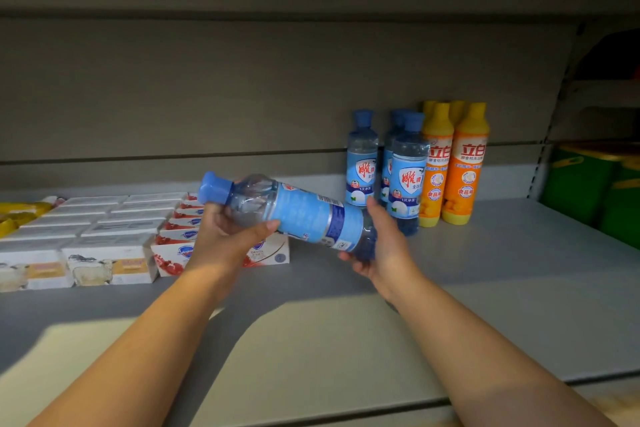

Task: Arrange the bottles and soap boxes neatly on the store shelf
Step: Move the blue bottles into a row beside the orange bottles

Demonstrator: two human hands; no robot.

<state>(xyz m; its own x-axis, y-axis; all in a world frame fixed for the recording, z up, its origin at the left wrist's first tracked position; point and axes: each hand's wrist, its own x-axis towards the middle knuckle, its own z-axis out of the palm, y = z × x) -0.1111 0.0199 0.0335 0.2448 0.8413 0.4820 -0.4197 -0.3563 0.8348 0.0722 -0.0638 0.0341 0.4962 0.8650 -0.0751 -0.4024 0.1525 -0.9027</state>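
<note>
Holding a clear bottle with a blue cap and blue label sideways above the shelf, I have both grips closed on it. My left grip wraps the neck end, with the fingers curled underneath just below the cap and the thumb lying across the clear shoulder. My right grip cups the base, its fingers curled round from below. The bottle slants, with the cap higher at my left grip and the base lower at my right. Just beyond my right grip three matching blue bottles stand upright near the back of the shelf. To the right of them, packed close together, stand four orange bottles with yellow tops. Right behind my left grip, and partly hidden by it, a row of red-and-white soap boxes runs toward the back. Further left of that grip, white soap boxes lie flat in tidy rows, with some yellow packets past them at the edge of view. Far to the right of my right grip, beyond the shelf's upright, sit green containers.
</note>
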